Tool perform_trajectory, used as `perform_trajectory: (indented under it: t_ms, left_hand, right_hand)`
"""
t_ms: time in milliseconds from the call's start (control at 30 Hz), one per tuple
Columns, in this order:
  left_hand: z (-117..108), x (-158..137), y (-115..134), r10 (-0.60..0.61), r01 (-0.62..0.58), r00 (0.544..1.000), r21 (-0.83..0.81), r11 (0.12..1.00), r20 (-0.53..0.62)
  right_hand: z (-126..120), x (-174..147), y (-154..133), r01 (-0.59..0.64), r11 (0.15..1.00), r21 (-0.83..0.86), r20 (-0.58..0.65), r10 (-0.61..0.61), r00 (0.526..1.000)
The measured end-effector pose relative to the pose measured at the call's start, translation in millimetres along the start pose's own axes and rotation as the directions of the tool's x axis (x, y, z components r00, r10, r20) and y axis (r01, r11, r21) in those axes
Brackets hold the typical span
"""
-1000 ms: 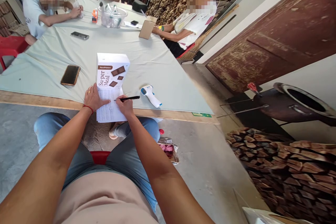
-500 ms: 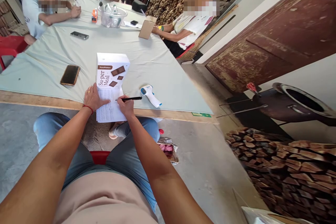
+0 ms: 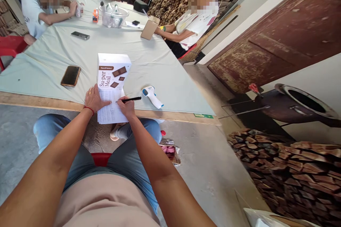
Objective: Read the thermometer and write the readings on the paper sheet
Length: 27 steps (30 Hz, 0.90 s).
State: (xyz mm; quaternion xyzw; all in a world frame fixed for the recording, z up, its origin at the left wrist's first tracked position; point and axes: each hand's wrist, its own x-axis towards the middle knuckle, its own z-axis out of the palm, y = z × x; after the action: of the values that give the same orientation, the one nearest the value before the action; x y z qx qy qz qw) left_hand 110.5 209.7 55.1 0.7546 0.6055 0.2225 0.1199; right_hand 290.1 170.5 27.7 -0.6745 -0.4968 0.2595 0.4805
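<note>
A paper with rows of handwriting [image 3: 108,113] lies at the table's near edge and reaches slightly over it. My left hand [image 3: 93,98], a red string on its wrist, rests on the paper's left side with thumb stretched across it. In my right hand [image 3: 127,108] a black pen [image 3: 132,99] is pinched, its tip at the writing. Just behind the paper stands a white box [image 3: 113,71] printed "NutriMotion Su-per Meal". To the right of my right hand lies a white and blue infrared thermometer [image 3: 152,97].
Left of the box lies a phone in a brown case [image 3: 70,76]; another phone [image 3: 80,35] lies farther back. A clear basin of bottles [image 3: 114,18] and an orange tape dispenser [image 3: 95,15] stand beyond. A person at right holds a cardboard box [image 3: 150,27]. Firewood [image 3: 298,173] is stacked at right.
My right hand and the pen have shifted slightly left over the paper. My left hand stays in place. The person at far left now has a small whitish object at the hands.
</note>
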Motion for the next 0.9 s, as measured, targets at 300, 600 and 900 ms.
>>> perform_trajectory:
  t_ms: [300, 600, 900]
  left_hand:
    - [1, 1, -3, 0.013, -0.014, 1.000, 0.010, 1.000, 0.011]
    - [-7, -1, 0, 0.018, -0.019, 1.000, 0.034, 0.999, 0.014]
    - [-3, 2, -6, 0.036, -0.035, 0.999, 0.037, 0.999, -0.016]
  right_hand:
    - [-19, 12, -5, 0.063, 0.990, -0.128, -0.089, -0.075, 0.993]
    - [-66, 58, -4, -0.116, 0.856, -0.504, 0.074, 0.177, 0.982]
    - [-92, 43, 1, -0.198, 0.744, -0.639, -0.262, 0.032, 0.965]
